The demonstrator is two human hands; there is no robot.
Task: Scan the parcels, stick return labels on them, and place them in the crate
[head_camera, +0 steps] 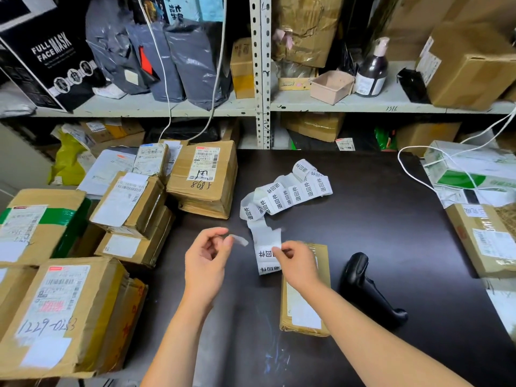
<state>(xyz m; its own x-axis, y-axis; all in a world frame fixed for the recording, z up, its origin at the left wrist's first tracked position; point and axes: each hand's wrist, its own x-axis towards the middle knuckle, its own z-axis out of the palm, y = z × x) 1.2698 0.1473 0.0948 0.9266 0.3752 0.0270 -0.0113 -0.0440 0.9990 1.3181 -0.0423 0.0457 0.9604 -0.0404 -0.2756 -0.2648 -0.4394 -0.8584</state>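
1. Pinching label strip [265, 255] in right hand [297, 263], directly over parcel [303, 311].
2. Pinching one peeled label [239, 240] (blurred) between left hand [205, 258] fingertips, left of parcel.
3. Resting right of parcel: scanner [365, 286].

This is a parcel storeroom or courier pickup point. Slotted metal shelving [261, 65] across the top of the frame is crammed with grey poly mailers [178, 60] and taped cartons [469, 65]. Labelled cardboard parcels [203, 177] pile up at the left. On the dark table [391, 219] lie a black barcode scanner [365, 286] and a strip of return labels [290, 194].
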